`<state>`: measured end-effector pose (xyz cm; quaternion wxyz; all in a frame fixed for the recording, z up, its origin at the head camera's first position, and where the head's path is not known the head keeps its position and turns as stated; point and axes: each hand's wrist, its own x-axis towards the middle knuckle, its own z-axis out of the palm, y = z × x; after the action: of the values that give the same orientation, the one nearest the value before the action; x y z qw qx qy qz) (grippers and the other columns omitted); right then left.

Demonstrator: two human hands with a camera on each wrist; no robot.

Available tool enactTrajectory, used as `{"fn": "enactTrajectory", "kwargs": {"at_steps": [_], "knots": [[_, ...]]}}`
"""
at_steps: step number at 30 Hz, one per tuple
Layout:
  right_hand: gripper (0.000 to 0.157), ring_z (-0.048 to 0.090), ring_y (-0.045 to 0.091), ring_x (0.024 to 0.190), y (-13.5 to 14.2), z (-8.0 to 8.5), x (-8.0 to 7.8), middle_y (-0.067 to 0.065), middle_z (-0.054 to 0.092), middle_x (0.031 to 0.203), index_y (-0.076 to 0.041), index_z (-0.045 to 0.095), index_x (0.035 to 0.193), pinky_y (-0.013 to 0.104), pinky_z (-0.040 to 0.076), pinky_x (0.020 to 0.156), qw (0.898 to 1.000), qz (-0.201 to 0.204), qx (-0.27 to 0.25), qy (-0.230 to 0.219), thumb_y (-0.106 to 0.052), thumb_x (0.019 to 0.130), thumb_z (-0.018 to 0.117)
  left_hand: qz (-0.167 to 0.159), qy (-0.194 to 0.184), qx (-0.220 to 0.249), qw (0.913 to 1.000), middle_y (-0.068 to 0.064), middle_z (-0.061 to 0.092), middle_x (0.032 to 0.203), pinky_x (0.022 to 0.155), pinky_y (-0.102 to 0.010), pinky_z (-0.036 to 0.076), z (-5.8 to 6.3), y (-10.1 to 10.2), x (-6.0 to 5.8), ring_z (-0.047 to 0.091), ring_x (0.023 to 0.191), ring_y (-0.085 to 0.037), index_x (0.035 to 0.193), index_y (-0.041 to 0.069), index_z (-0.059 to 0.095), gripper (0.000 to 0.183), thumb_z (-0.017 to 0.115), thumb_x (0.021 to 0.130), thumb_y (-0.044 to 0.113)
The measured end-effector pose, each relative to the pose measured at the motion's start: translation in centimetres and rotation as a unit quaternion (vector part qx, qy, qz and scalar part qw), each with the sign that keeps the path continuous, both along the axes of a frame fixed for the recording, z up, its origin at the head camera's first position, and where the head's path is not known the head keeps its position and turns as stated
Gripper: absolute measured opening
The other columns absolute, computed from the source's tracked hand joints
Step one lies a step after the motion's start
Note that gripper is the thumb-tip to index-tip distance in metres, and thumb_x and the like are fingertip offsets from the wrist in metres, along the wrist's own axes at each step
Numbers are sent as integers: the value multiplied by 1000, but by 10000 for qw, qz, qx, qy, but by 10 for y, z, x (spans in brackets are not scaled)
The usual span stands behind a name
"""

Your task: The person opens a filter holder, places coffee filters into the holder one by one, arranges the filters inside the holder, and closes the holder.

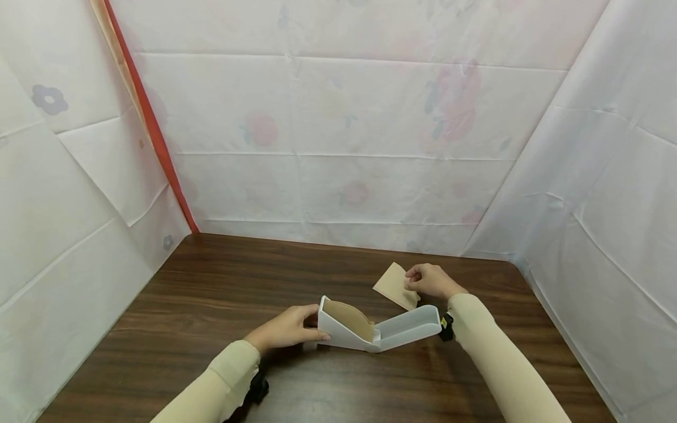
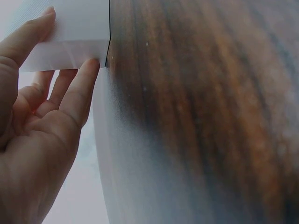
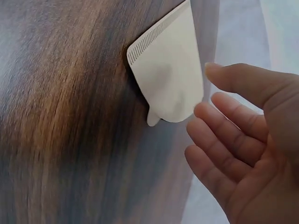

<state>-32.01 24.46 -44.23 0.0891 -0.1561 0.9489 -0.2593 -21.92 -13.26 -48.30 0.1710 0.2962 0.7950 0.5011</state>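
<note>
A white coffee filter box stands on the table with its lid folded open to the right. Brown paper filters show inside it. My left hand holds the box at its left end; in the left wrist view, thumb and fingertips touch the white box on different faces. Behind the lid lies a loose stack of coffee filters, with a crimped edge and a small tab in the right wrist view. My right hand hovers beside these filters, its fingers loosely bent and nothing pinched between them.
The dark wooden table reaches back to a patterned white sheet. More white sheeting closes in the right side, and a red strip runs down the back left corner.
</note>
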Motion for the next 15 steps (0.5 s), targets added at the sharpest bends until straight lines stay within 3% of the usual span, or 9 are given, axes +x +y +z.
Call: {"fn": "enactTrajectory", "kwargs": {"at_steps": [15], "knots": [[38, 65, 23, 91, -2, -15, -13, 11, 69, 101, 7, 68, 116, 39, 54, 81, 9990, -400, -32, -187, -18, 89, 77, -31, -38, 89, 9999, 4, 71, 108, 82, -30, 55, -2, 0, 0, 68, 98, -18, 121, 13, 62, 34, 77, 92, 24]]}}
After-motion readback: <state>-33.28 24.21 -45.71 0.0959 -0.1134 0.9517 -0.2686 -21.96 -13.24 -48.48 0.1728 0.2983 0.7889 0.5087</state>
